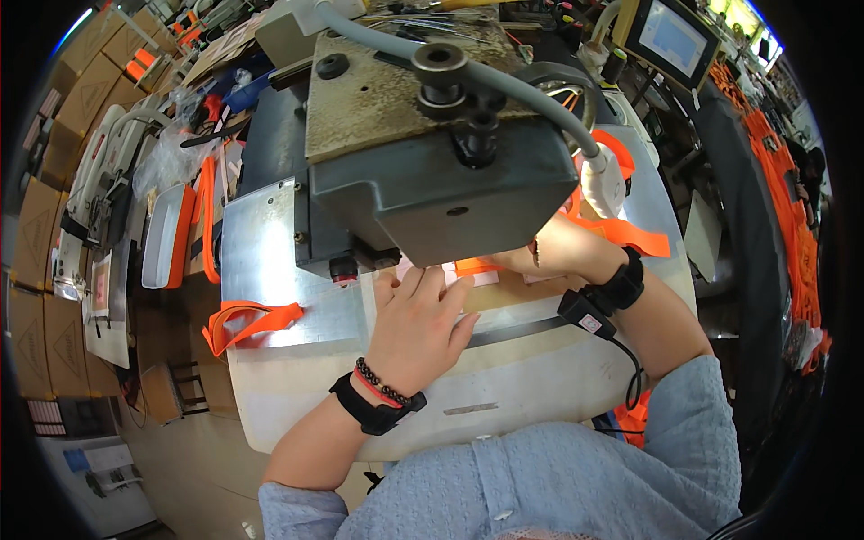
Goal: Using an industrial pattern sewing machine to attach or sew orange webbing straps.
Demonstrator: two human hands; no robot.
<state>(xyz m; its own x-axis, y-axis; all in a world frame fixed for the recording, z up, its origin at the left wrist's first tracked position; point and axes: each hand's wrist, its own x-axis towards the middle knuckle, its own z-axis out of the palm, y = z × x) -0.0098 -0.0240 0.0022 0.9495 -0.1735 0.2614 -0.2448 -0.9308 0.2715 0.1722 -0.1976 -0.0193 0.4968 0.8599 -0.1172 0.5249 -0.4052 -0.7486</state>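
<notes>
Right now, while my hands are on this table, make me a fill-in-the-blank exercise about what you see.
1. Of the left hand and the right hand, the machine hides more of the ____ one.
2. The beaded bracelet circles the ____ wrist.
3. The loose strap at the left edge of the table is coloured ____.
4. The shirt is light ____.

Missing words: right; left; orange; blue.

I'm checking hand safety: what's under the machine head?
Orange strap, a pale piece, left hand and part of the right hand show at its near edge. The machine head covers anything deeper.
</notes>
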